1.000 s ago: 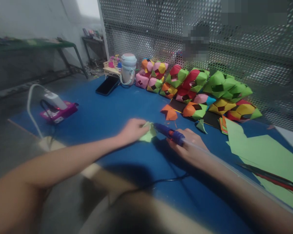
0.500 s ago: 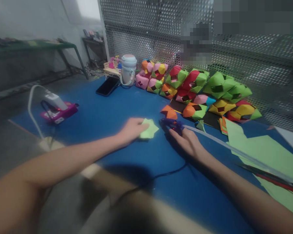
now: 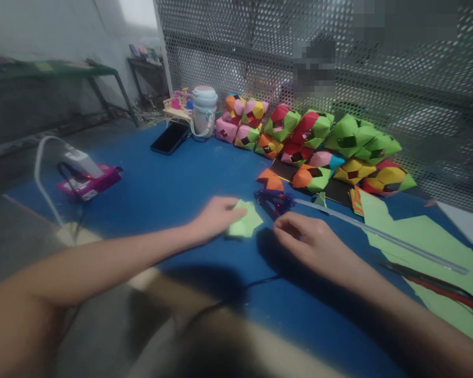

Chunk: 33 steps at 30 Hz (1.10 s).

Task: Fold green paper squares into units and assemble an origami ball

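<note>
My left hand [image 3: 216, 218] is closed on a light green folded paper piece [image 3: 246, 220] with pointed edges, thumb on top, close over the blue table. To its right, my right hand [image 3: 309, 236] is away from the glue gun, its fingers curled in and thumb near the fingertips; nothing shows in them. Just beyond those fingertips lies the dark blue glue gun [image 3: 276, 200], a small red light glowing on it. A long clear glue stick [image 3: 378, 229] sticks out from its back toward the right. An orange folded paper piece [image 3: 270, 179] sits behind the gun.
Colourful folded paper balls [image 3: 307, 128] are stacked along the perforated metal panel [image 3: 228, 47]. Green paper sheets [image 3: 421, 236] and red-black scissors [image 3: 437, 283] lie right. A phone [image 3: 170, 138], a flask [image 3: 204, 111] and a pink power strip [image 3: 94, 181] are left; a cord [image 3: 236, 294] crosses the front.
My right hand has let go of the glue gun and drawn back toward me, leaving the gun on the table. The left hand with the green paper has shifted slightly nearer.
</note>
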{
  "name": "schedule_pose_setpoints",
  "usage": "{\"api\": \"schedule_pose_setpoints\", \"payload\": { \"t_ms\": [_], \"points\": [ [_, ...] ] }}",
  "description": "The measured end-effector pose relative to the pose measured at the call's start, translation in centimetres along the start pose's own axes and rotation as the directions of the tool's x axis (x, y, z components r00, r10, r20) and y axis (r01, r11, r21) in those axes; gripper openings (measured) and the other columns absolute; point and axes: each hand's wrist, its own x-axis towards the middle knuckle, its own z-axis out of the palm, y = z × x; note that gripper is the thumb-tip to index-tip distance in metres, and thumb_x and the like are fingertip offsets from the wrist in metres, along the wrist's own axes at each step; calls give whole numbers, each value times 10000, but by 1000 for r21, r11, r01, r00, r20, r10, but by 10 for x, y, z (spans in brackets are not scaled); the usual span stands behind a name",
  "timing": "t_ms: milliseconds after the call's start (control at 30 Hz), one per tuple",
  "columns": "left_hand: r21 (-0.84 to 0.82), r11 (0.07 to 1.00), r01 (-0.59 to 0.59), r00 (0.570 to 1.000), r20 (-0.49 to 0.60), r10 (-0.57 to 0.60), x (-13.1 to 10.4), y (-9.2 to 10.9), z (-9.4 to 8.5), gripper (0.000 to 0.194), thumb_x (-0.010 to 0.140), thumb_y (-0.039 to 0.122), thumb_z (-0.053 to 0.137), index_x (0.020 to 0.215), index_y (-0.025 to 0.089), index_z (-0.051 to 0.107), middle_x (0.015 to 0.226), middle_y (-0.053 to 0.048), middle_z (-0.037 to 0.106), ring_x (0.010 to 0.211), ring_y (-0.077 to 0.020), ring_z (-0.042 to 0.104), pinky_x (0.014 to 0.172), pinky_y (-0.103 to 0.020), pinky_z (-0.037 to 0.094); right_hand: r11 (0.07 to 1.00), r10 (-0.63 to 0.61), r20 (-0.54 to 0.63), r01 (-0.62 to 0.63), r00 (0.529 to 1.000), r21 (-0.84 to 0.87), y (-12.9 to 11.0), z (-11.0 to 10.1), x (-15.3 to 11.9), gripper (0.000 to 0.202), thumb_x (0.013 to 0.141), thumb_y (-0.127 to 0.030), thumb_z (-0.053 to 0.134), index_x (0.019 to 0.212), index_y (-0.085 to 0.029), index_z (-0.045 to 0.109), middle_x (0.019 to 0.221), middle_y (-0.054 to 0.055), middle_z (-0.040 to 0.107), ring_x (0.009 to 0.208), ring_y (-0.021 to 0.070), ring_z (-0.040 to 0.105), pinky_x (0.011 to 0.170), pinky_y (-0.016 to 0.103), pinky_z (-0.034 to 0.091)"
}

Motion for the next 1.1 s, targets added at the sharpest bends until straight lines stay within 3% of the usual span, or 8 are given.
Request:
{"api": "schedule_pose_setpoints", "payload": {
  "t_ms": [100, 233, 367, 500, 667, 833, 1100],
  "points": [
    [62, 997, -40, 999, 39, 38, -6, 5, 3, 194, 746, 309, 602, 682, 135, 657, 634, 9, 602, 557, -91, 503, 492, -192, 377, 960, 117, -142, -76, 983, 268, -5, 21, 6, 150, 825, -342, 523, 860, -200, 553, 747, 10, 609, 616, 125, 530, 561, 242, 418],
    [116, 992, -56, 997, 54, 50, -11, 10, 7, 229, 742, 347, 604, 649, 140, 634, 611, 26, 552, 564, -88, 457, 494, -194, 334, 844, 258, -131, -157, 957, 513, -2, 40, 15, 215, 760, -376, 594, 859, -187, 562, 739, 0, 589, 611, 117, 518, 554, 243, 430],
    [104, 994, -37, 995, 93, 28, -12, 9, 9, 233, 743, 348, 601, 645, 138, 627, 609, 24, 551, 565, -90, 453, 501, -197, 334, 806, 315, -126, -194, 941, 560, -3, 43, 18, 135, 740, -317, 575, 736, -182, 577, 640, -22, 550, 574, 104, 486, 534, 232, 415],
    [65, 995, -72, 991, 113, 65, -11, 8, 9, 181, 752, 305, 593, 799, 147, 669, 693, 15, 608, 618, -99, 500, 557, -204, 383, 798, 327, -140, -194, 935, 570, -5, 43, 18, 119, 717, -297, 574, 705, -179, 580, 624, -25, 551, 559, 99, 476, 523, 229, 408],
    [21, 996, -83, 990, 114, 80, -10, 7, 8, 203, 781, 331, 559, 756, 150, 649, 685, 13, 595, 634, -103, 506, 577, -211, 392, 815, 285, -159, -152, 945, 559, -4, 46, 16, 96, 726, -275, 569, 720, -179, 571, 624, -31, 540, 559, 95, 481, 526, 224, 415],
    [-24, 998, -51, 992, 112, 53, -8, 4, 8, 188, 774, 322, 564, 733, 151, 631, 651, 23, 556, 600, -95, 480, 546, -204, 372, 851, 175, -261, -13, 949, 526, 0, 51, 13, 91, 778, -257, 561, 838, -192, 581, 715, -12, 593, 621, 113, 542, 571, 237, 456],
    [-31, 999, -36, 993, 112, 39, -7, 4, 9, 174, 758, 314, 564, 702, 158, 616, 641, 25, 543, 601, -99, 466, 549, -210, 367, 951, -72, -299, 156, 952, 266, 7, 52, 12, 122, 839, -155, 492, 842, -193, 608, 783, 12, 644, 707, 129, 585, 674, 257, 475]
  ]
}}
